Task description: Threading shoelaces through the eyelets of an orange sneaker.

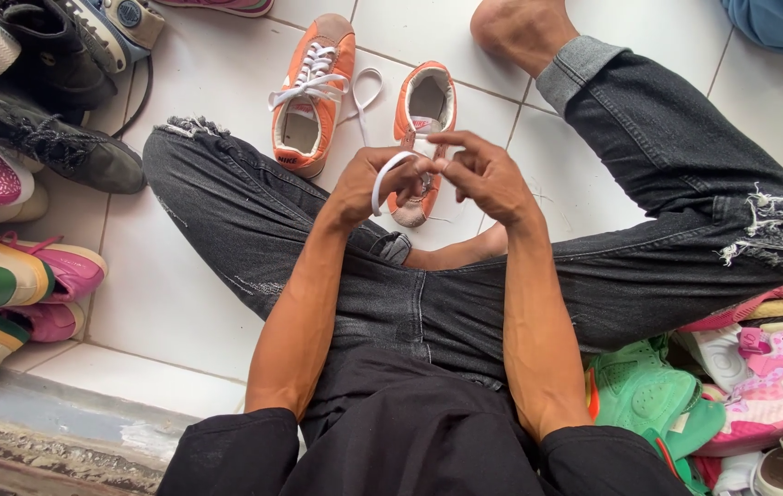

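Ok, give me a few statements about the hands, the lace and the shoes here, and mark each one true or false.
1. Both the left hand and the right hand hold a white shoelace. True.
2. The orange shoe on the left has no lace in it. False: it is laced with white lace.
3. The other orange shoe lies on the white tiled floor, partly hidden behind the hands. True.
4. The person wears bright blue shorts. False: they wear dark grey ripped jeans.
5. A green shoe lies in the pile beside the person's right leg. True.
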